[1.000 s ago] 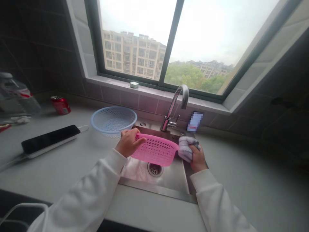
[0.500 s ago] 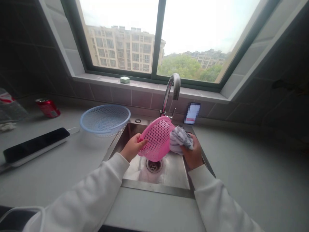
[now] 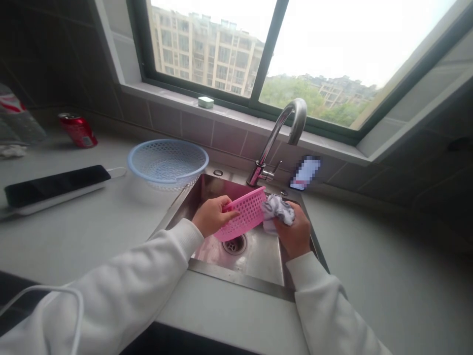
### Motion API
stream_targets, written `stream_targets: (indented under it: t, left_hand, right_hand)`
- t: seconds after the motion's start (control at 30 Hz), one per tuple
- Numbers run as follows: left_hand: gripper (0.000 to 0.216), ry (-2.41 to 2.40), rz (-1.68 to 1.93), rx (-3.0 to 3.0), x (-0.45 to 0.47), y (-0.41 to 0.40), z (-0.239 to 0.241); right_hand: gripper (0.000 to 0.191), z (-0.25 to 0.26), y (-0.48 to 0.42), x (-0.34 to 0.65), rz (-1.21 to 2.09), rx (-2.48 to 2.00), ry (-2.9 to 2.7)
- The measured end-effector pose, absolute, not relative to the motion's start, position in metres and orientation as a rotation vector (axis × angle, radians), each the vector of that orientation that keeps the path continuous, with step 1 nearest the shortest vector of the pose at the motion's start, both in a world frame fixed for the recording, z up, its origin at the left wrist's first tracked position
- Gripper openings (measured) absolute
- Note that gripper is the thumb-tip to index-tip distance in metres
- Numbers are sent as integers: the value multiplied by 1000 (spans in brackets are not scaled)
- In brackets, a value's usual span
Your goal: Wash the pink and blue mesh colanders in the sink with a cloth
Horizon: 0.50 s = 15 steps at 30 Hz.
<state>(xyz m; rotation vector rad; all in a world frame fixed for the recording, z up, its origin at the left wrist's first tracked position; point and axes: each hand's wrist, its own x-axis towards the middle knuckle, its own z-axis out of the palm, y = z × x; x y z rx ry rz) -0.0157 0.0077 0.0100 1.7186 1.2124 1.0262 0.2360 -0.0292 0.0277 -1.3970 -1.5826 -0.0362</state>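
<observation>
A pink plastic colander with round holes is tilted over the steel sink. My left hand is closed on its left rim, thumb on the near side. Bunched in my right hand is a white and grey cloth, against the colander's right side. Below the colander the drain shows in the sink floor. The colander's inside is mostly turned out of sight.
A chrome faucet curves over the sink's back edge. To the left sit a blue basket, a black-topped device, a red can and a plastic bottle. A phone leans at the back right. A small green-white block lies on the sill.
The colander has tipped so that its side now faces me and less of its broad perforated face shows. The cloth stays at its right side. The whole view has tilted.
</observation>
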Motion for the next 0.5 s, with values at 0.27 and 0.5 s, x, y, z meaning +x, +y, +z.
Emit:
stream_targets:
  t: [0.27,0.5]
  left_hand:
    - [16,1237,900,2075,-16,1,17]
    - [28,1258,872,2098,-16,-1,20]
  right_hand:
    - [35,34,-37,220,100,-1254,-1731]
    - [35,36,-41,215,204,-1252,-1698]
